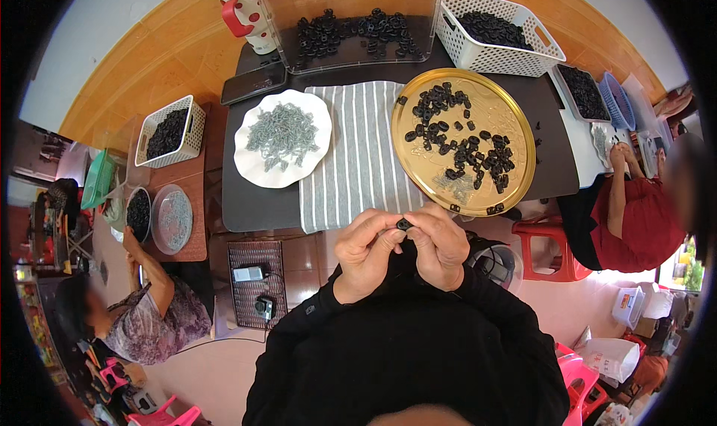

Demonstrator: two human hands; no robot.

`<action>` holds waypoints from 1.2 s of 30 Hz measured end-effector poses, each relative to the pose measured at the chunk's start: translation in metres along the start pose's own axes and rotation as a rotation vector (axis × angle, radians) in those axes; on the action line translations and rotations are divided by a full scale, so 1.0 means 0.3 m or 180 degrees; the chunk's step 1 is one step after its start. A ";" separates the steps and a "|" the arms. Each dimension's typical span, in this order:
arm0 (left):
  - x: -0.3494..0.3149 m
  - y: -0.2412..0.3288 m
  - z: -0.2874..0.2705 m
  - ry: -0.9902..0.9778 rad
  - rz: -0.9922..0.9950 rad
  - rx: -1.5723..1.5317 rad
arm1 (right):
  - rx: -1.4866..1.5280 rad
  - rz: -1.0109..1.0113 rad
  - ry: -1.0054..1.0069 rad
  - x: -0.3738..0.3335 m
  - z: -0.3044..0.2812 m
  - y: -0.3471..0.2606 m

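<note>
Seen from above, a person in black sleeves sits at a dark table (254,209), both hands raised close to the chest at the near edge.

At far left, a co-worker's hand (133,241) reaches toward a dark bowl (138,214) and a round dish (172,218) on a separate side table.

On the main table, a white scalloped plate (246,168) holds a heap of small grey metal pieces (282,135), set within easy reach. Right of it lies a grey striped cloth (358,157).

Near the cloth's near edge, the left hand (364,250) and the right hand (441,245) meet, fingertips pinched together on a small black part (404,224) held between them, likely so both thumbs can work on it.

Further right, a round gold tray (515,127) carries many loose black parts (467,146), its raised rim probably keeping them from rolling off.

Along the far edge stand a red spotted jug (243,11), a clear box (351,56) and a white basket (478,53), each box and basket holding more black parts.

At far right, another person in a red top (642,224) works at the table's end.
</note>
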State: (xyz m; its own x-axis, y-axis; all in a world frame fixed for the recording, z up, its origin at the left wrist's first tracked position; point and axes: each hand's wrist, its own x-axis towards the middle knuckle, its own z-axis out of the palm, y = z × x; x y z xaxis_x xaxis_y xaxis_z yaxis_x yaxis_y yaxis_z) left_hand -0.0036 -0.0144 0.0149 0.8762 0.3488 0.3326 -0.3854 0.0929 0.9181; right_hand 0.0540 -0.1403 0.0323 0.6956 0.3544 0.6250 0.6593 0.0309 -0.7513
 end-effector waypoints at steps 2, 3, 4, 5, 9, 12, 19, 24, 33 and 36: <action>0.002 0.000 0.005 -0.0054 0.0087 0.0044 | -0.0045 -0.0014 0.0006 -0.003 -0.001 -0.006; 0.007 0.003 0.008 -0.0075 0.0105 0.0025 | -0.0016 0.0073 0.0067 0.001 -0.002 -0.007; 0.009 0.009 0.008 -0.0092 -0.0058 0.0035 | 0.0008 0.0156 0.0131 0.004 -0.006 -0.008; 0.011 0.015 0.006 -0.0114 -0.0219 0.0041 | -0.0027 0.0132 0.0152 0.004 -0.018 -0.002; 0.027 -0.012 -0.034 -0.0272 -0.0773 -0.0358 | 0.0878 0.2321 -0.0987 0.073 -0.159 0.030; 0.048 -0.035 -0.066 -0.0092 -0.0758 -0.0303 | 0.0976 0.2329 -0.0274 0.275 -0.302 0.090; 0.058 -0.018 -0.068 -0.0126 -0.0788 -0.0387 | 0.0436 0.2099 0.0180 0.670 -0.508 0.268; 0.039 -0.060 -0.099 -0.0068 -0.0946 -0.0282 | -0.1513 0.1530 -0.1632 0.473 -0.442 0.380; 0.048 -0.058 -0.084 -0.0197 -0.1040 -0.0115 | -0.2689 0.0572 -0.2005 0.427 -0.356 0.471; 0.043 -0.058 -0.072 -0.0198 -0.1091 -0.0152 | -0.2679 0.0514 -0.2096 0.420 -0.363 0.471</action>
State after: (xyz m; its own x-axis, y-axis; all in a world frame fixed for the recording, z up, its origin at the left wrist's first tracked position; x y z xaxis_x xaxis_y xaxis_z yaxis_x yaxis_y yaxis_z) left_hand 0.0081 0.0086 -0.0014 0.9724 0.2323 0.0207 -0.0777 0.2388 0.9680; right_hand 0.2660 -0.1931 0.0279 0.6673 0.7372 0.1059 0.7328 -0.6244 -0.2705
